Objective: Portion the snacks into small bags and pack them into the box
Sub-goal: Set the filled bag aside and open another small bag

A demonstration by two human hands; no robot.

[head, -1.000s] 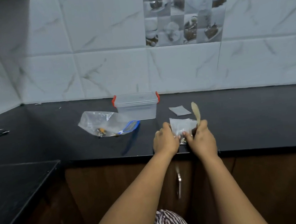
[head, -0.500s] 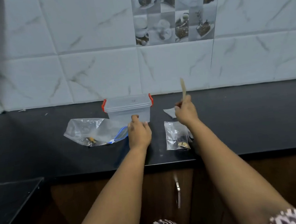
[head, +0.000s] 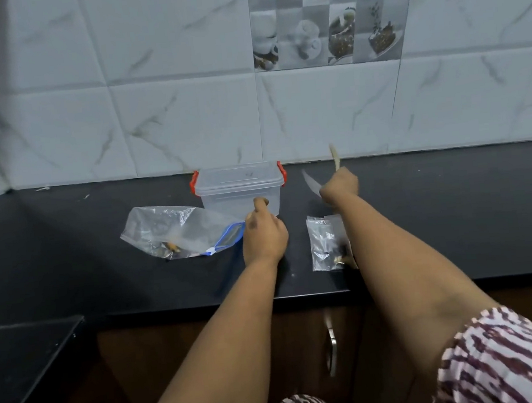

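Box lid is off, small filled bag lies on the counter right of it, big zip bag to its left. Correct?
Not quite. The head view shows the box with its lid on, red clips at both ends. The small filled bag does lie on its right and the big zip bag on its left.

I note a black countertop against white marble-look wall tiles — one decorative tile panel shows cups. Below, I see a wooden cabinet door with a metal handle.
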